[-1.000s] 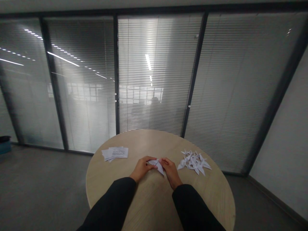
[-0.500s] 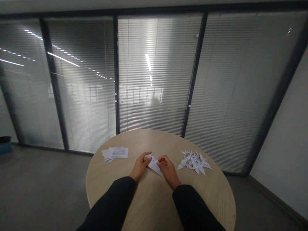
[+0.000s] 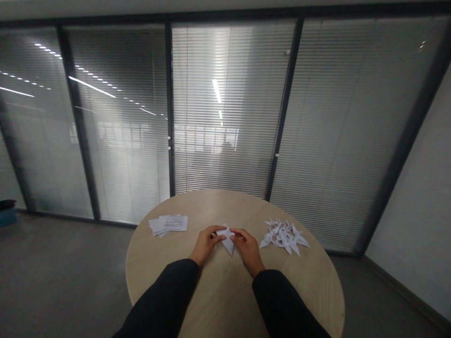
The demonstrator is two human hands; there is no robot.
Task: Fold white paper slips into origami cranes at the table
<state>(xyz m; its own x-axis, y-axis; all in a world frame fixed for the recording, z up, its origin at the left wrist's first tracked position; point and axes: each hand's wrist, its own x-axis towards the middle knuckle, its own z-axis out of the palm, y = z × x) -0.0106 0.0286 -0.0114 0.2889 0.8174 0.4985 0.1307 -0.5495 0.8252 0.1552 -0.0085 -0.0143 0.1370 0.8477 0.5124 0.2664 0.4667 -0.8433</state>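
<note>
A small piece of white folded paper [image 3: 228,243] is held between my two hands above the middle of the table, its pointed end toward me. My left hand [image 3: 207,243] pinches its left side between thumb and fingers. On the opposite side, my right hand [image 3: 247,246] grips the paper's upper right edge with thumb and forefinger. The fingertips partly cover the upper folds. To the right lies a heap of folded white paper figures [image 3: 283,236], bird-like with pointed ends. Over on the left rest several loose sheets of printed paper [image 3: 172,223], overlapping one another.
The round wooden table [image 3: 218,300] has its far edge close to a glass partition with blinds [image 3: 225,117]. A blue bin [image 3: 7,213] stands on the floor at the far left. A pale wall [image 3: 419,211] rises on the right.
The folded paper has turned so its point faces more directly toward me. My right fingers have moved in and flattened against it; my left fingers have shifted along its top.
</note>
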